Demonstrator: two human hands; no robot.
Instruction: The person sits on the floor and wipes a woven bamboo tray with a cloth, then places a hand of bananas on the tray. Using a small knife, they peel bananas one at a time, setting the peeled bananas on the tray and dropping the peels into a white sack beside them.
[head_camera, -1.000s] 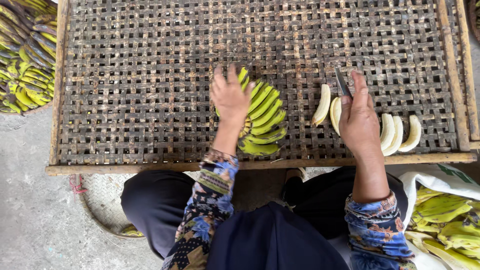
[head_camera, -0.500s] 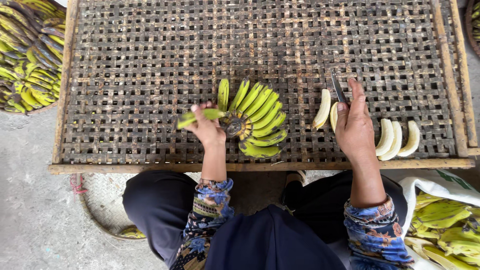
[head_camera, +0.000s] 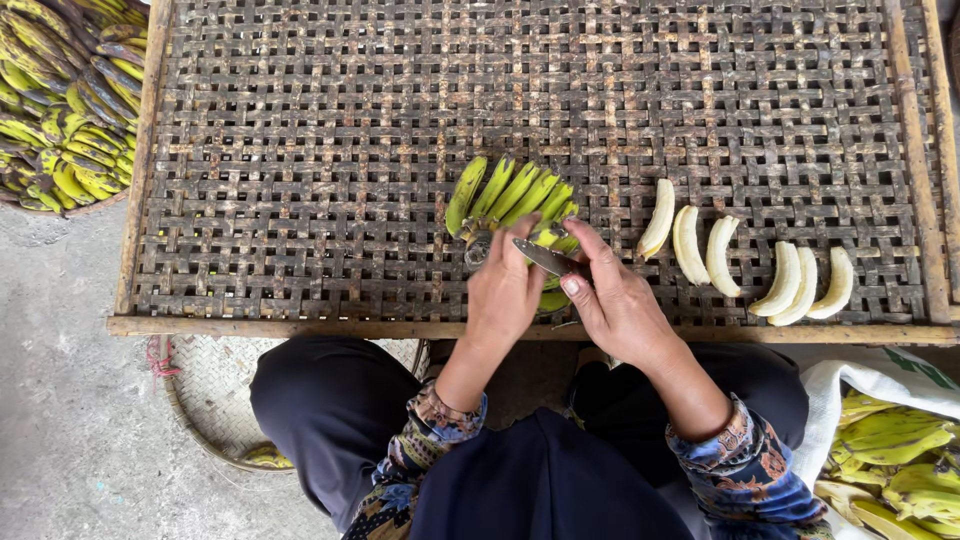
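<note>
Fingers of the left hand (head_camera: 505, 290) curl over the near end of a green banana bunch (head_camera: 512, 200), gripping it against the woven bamboo tray (head_camera: 300, 150). Right hand (head_camera: 615, 300) fingers pinch a small knife (head_camera: 548, 258), its blade lying across the bunch just beside the left fingertips. The bunch sits near the tray's front edge, about midway along it. Six peeled pale bananas (head_camera: 745, 260) lie in a row on the tray to the right, apart from the bunch. A basket of green-yellow bananas (head_camera: 60, 100) stands at the far left, and a white sack of peels (head_camera: 890, 440) lies at the lower right.
</note>
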